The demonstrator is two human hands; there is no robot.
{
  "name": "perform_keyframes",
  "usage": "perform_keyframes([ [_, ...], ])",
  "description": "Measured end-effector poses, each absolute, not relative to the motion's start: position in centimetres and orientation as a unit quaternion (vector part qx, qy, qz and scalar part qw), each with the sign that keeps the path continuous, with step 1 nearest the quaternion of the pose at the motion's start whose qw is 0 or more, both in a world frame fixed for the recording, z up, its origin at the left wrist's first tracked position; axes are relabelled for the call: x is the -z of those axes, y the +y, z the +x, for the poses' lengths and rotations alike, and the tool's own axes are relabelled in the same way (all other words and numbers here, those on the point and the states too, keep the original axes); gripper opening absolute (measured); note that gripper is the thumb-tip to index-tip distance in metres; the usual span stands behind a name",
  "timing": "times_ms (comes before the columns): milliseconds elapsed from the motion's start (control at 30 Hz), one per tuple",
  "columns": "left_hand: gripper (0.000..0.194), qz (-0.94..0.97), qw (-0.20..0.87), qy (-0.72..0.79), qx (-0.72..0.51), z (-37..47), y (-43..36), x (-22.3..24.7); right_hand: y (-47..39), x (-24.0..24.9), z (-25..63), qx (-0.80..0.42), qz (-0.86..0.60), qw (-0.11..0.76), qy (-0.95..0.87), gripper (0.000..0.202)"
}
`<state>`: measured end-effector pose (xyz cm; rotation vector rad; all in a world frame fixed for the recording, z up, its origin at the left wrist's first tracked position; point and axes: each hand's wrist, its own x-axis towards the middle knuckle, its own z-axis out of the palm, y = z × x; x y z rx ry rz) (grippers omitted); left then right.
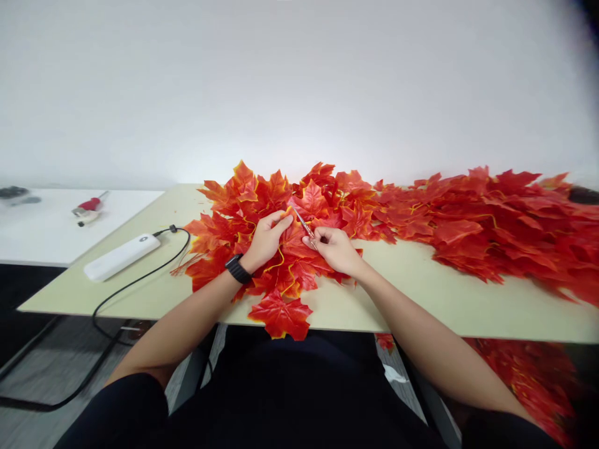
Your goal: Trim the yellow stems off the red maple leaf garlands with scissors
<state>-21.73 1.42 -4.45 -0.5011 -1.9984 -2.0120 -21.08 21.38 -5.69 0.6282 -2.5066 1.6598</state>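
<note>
A pile of red-orange artificial maple leaves (309,199) with yellow edges and thin yellow stems lies in front of me on the table. My left hand (267,239), with a black watch at the wrist, is closed on a maple leaf within the pile; its fingertips are partly hidden. In my right hand (336,248) is a small pair of pointed scissors (303,222), held between thumb and fingers. The silver blades point up and left, close to my left fingertips. One leaf (281,313) hangs over the table's front edge.
A larger heap of red leaves (496,224) covers the table's right side. A white power bank (122,257) with a black cable (135,280) lies at left. Beyond it, a white table (37,231) bears a red-handled tool (90,204). More leaves (528,380) are below, right.
</note>
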Motion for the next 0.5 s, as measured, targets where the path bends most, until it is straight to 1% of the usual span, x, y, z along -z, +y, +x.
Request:
perform_keyframes([
  [133, 0.032, -0.177, 0.137, -0.686, 0.692, -21.9, 1.4, 4.6, 21.4, 5.8, -21.2, -0.553, 0.196, 0.054, -0.808, 0.061],
  [267, 0.035, -0.182, 0.16, -0.698, 0.674, -21.8, 1.4, 4.6, 21.4, 5.7, -21.3, -0.585, 0.181, 0.1, -0.784, 0.06],
  [367, 0.032, -0.165, 0.206, -0.725, 0.636, -21.5, 1.5, 4.5, 21.3, 5.3, -21.1, -0.627, 0.168, 0.133, -0.749, 0.06],
  [500, 0.021, -0.159, 0.297, -0.743, 0.578, -20.8, 1.8, 4.4, 21.0, 4.0, -20.1, -0.679, 0.166, 0.185, -0.69, 0.062],
])
